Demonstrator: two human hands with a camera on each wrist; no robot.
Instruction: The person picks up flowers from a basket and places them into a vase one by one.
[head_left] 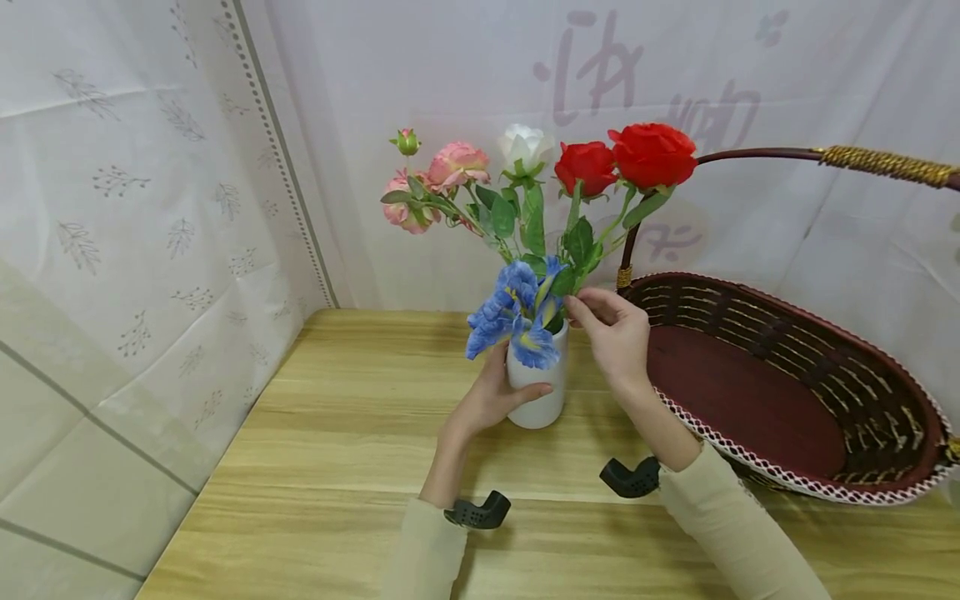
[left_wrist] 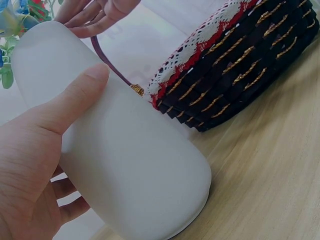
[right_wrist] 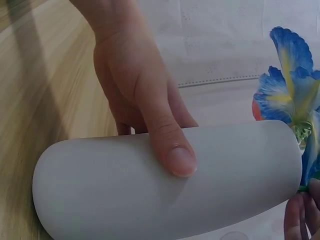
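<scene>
A white vase (head_left: 538, 408) stands on the wooden table, and my left hand (head_left: 489, 398) grips it from the left, thumb across its front. Out of its mouth rise artificial flowers: a blue iris (head_left: 501, 307) low at the front, pink flowers (head_left: 459, 164) to the left, a white rose (head_left: 525, 150) in the middle and red roses (head_left: 655, 157) to the right. Beside the rim, my right hand (head_left: 621, 337) pinches a green flower stem (right_wrist: 303, 188) between thumb and fingers. Which flower that stem belongs to, I cannot tell. The stems inside the vase are hidden.
To the right is a dark woven basket (head_left: 750, 408) with lace trim and a tall arched handle (head_left: 780, 154), close to my right forearm. The wooden table (head_left: 330, 433) reaches a white patterned curtain (head_left: 150, 208) at the left and back.
</scene>
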